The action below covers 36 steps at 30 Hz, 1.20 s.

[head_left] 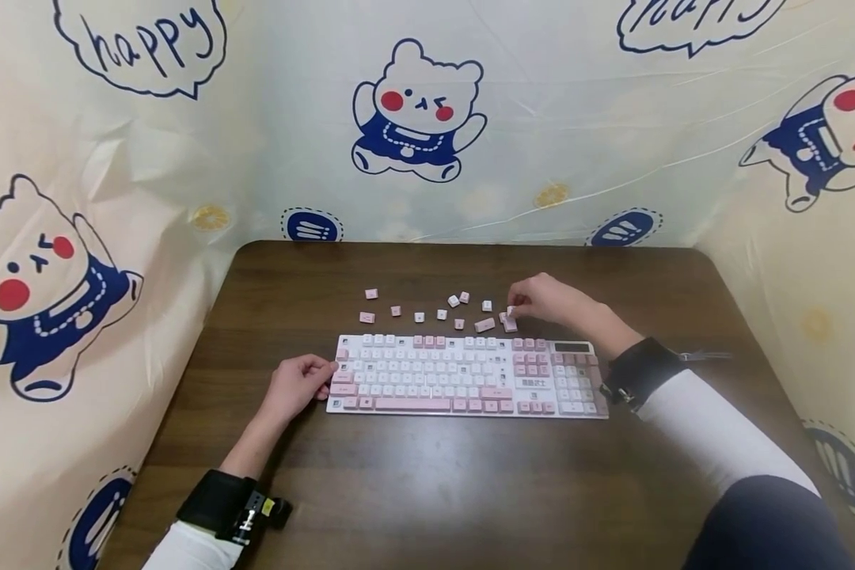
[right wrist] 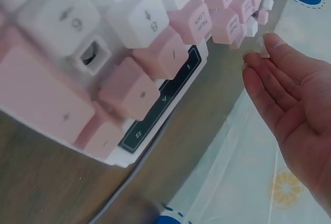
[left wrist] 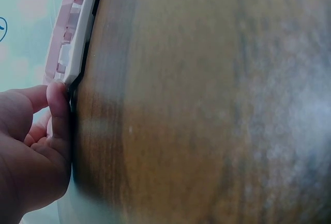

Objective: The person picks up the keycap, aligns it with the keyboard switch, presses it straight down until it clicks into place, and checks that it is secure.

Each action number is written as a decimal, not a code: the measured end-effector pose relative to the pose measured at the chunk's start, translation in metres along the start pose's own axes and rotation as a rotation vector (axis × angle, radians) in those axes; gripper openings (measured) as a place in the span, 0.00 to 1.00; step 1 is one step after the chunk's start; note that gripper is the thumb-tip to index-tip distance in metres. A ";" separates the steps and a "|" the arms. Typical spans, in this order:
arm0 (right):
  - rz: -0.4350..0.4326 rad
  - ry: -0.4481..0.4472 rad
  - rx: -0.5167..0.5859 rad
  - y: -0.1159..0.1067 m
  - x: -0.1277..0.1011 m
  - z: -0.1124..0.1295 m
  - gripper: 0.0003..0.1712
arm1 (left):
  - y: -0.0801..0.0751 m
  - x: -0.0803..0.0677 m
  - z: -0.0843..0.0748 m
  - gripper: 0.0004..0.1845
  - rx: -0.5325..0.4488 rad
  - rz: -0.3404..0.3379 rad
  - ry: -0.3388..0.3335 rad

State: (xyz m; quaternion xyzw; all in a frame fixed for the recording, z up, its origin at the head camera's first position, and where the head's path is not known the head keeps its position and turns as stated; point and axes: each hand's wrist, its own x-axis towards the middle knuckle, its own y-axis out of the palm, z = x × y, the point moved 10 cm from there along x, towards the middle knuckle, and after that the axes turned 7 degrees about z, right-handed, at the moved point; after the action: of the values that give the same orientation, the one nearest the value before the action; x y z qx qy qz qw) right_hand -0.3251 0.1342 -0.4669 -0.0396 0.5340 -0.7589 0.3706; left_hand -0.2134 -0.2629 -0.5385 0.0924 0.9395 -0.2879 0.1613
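A pink and white keyboard [head_left: 431, 404] lies on the brown table [head_left: 427, 491]. At its left edge, my left hand [head_left: 301, 385] pinches the keyboard's side between thumb and fingers; the left wrist view shows this hand [left wrist: 39, 146] at the keyboard's corner [left wrist: 72, 69]. Behind the keyboard's right half, my right hand [head_left: 552, 301] pinches a small whitish keycap, partly hidden by the fingertips. The right wrist view shows the same hand [right wrist: 295, 94] with the keycap [right wrist: 264, 51] at its fingertips. Right below those fingers lies a loose pink keycap [head_left: 510, 324].
Several loose pink and white keycaps, such as a wide pink one [head_left: 484, 325] and a white one [head_left: 419, 317], lie scattered behind the keyboard. One key position [right wrist: 92, 56] has no cap. A cable [right wrist: 150, 149] runs beside the keyboard. Printed cloth [head_left: 427, 214] surrounds the table.
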 end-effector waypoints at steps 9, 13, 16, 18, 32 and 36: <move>0.007 -0.015 0.009 0.001 -0.026 0.005 0.07 | 0.001 -0.002 0.001 0.18 0.007 0.017 -0.027; 0.006 -0.013 0.012 0.005 -0.039 0.000 0.06 | 0.003 -0.002 0.003 0.18 0.000 0.024 -0.036; -0.002 -0.004 0.024 0.008 -0.051 -0.006 0.06 | 0.003 -0.001 0.003 0.18 -0.002 0.026 -0.037; -0.008 0.005 0.035 0.011 -0.060 -0.010 0.06 | 0.002 -0.001 0.003 0.18 -0.001 0.026 -0.029; -0.031 0.064 0.094 0.027 -0.118 -0.035 0.07 | 0.002 -0.002 0.002 0.18 -0.008 0.030 -0.037; -0.040 0.071 0.083 0.030 -0.130 -0.038 0.06 | 0.001 -0.002 0.002 0.19 -0.003 0.030 -0.045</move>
State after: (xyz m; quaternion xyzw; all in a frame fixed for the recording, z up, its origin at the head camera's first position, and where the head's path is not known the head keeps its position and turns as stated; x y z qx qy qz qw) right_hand -0.2332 0.2378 -0.4649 -0.0080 0.5138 -0.7887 0.3375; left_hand -0.2111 -0.2633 -0.5400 0.0997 0.9345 -0.2862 0.1868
